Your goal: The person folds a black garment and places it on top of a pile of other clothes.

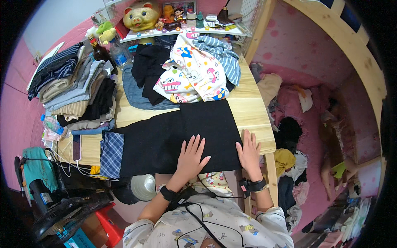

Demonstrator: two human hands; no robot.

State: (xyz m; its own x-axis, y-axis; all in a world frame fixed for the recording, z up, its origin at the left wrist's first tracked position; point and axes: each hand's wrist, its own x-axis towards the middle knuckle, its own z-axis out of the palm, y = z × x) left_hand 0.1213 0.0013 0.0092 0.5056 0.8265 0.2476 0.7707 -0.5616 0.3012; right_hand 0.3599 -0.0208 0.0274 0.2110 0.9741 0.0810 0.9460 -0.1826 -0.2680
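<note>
Across the wooden table lies a black garment (152, 142), flat and partly doubled over at its right part. Its left end shows a blue plaid cloth cuff (112, 154). My left hand (193, 155) rests palm down on the black cloth near its front edge, fingers spread. At the garment's right edge, my right hand (249, 152) lies with its fingers pointing away from me, partly on the tabletop. Neither hand grasps anything. Behind the garment, a white printed garment (198, 69), a blue striped one (221, 54) and a black one (149, 65) lie heaped on blue denim (136, 93).
A tall stack of folded clothes (77, 90) stands on the left, near a brown glass bottle (100, 51) and a plastic bottle (119, 55). A phone (77, 147) with cables lies at the front left. A shelf (186, 34) holds a gold pig figure (142, 15).
</note>
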